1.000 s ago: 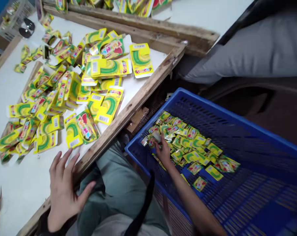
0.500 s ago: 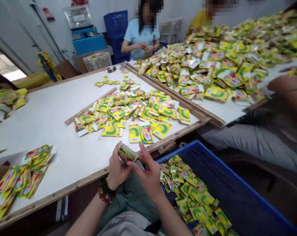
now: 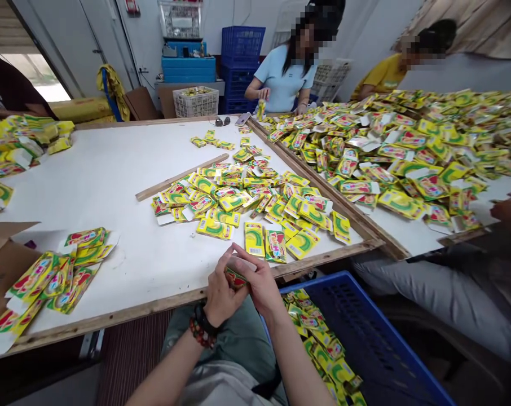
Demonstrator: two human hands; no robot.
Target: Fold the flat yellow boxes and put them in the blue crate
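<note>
My left hand (image 3: 224, 288) and my right hand (image 3: 259, 286) meet over the table's front edge, with fingers curled around a small printed carton (image 3: 235, 277). The hands hide most of it, and only a red and yellow face shows. Just ahead of them, a loose heap of flat yellow-and-green cartons (image 3: 238, 197) lies on the white table (image 3: 111, 169). Below my right forearm, a blue plastic crate (image 3: 365, 332) holds many small folded yellow cartons (image 3: 318, 344).
A wooden strip (image 3: 181, 176) lies on the table. A cardboard box (image 3: 1, 265) and a stack of cartons (image 3: 48, 276) sit at left. A second table (image 3: 428, 231) to the right holds a larger heap. A co-worker's hand (image 3: 509, 211) rests at far right.
My head has lifted from the crate toward the table. My right hand has left the crate and joined my left around the carton, and both now close more tightly over it.
</note>
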